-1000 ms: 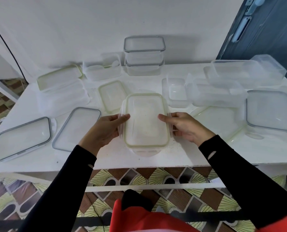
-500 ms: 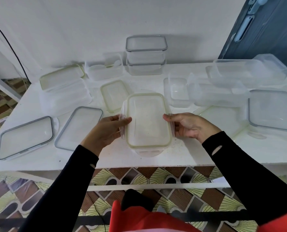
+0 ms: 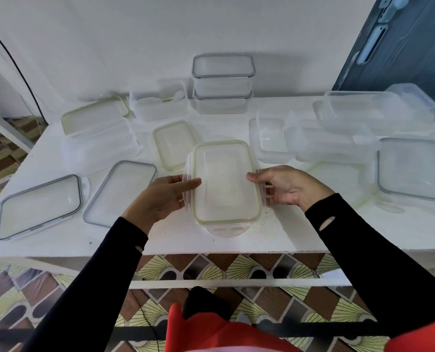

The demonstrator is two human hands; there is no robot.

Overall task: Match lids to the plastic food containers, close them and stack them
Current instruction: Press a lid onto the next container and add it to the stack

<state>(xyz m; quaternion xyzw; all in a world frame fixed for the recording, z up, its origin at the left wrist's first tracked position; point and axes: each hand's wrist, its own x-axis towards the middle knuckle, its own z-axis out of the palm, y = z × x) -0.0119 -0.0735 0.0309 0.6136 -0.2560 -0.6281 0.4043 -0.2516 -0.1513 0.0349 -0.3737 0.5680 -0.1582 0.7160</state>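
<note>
Lidded container [image 3: 225, 181], left hand [image 3: 160, 196] still gripping its side, right hand [image 3: 287, 189] now pinching its clip [image 3: 266, 193]

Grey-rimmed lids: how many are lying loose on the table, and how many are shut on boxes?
Loose grey-rimmed lids: 3
Grey-rimmed lids on the stacked boxes: 2
Total: 5

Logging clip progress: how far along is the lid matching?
Done: two closed containers stacked at the back. In hand: the left hand and right hand grip the green-rimmed lid at its side clips. Left: loose lids and open containers across the table.
</note>
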